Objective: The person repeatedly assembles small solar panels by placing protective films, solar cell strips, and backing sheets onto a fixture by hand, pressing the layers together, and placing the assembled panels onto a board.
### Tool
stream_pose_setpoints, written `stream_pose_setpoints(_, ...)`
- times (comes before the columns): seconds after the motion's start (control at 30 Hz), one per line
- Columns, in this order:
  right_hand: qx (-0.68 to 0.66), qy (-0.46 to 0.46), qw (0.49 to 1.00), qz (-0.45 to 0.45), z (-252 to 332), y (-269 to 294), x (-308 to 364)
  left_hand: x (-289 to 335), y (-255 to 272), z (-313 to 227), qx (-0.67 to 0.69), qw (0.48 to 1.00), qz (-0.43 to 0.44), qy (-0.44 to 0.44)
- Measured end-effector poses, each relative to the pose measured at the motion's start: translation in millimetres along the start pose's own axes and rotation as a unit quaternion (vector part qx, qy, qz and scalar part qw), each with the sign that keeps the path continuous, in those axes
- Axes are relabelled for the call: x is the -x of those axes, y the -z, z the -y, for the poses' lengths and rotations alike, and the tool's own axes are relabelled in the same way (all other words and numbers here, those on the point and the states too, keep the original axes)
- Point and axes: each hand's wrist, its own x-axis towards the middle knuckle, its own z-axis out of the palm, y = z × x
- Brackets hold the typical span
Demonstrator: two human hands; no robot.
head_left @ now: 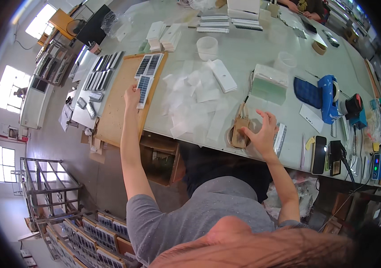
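My left hand (131, 96) is over a wooden board (112, 100) at the left of the table, fingers curled at the left edge of a small solar panel (143, 88) with dark cells and a white border. Two similar panels (149, 65) lie just beyond it. To the right, my right hand (264, 132) hovers near the table's front edge with thumb and fingers apart and nothing between them. Beside its thumb is a tan, block-like holder (240, 128), with a dark cord-like tool reaching up from it. A striped strip (280, 139) lies partly behind that hand.
Thin white translucent sheets (190, 100) are scattered mid-table, beside a stack of white cards (223, 76). Farther right stand a green-and-white block (269, 85), a blue tape dispenser (329, 98) and a phone (319, 155). Another person's hand (293, 6) is at the far edge.
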Motion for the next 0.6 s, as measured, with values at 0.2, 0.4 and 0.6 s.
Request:
stream_pose_setpoints(0.2, 0.003, -0.019, 1.0, -0.015, -4.4, 16.3, 0.0, 1.2, -18.4, 11.8, -0.244, 0.955, -0.142, -0.088)
stream_pose_setpoints(0.4, -0.012, -0.019, 1.0, 0.009, -8.7, 14.6, -3.0, 111.6, -71.5, -81.1, -0.073, 0.96, 0.049, -0.265)
stream_pose_setpoints(0.6, -0.016, 0.024, 0.999, 0.016, 5.0, 14.9, 0.2, 200.9, -104.9, -111.6, -0.176, 0.894, 0.136, -0.39)
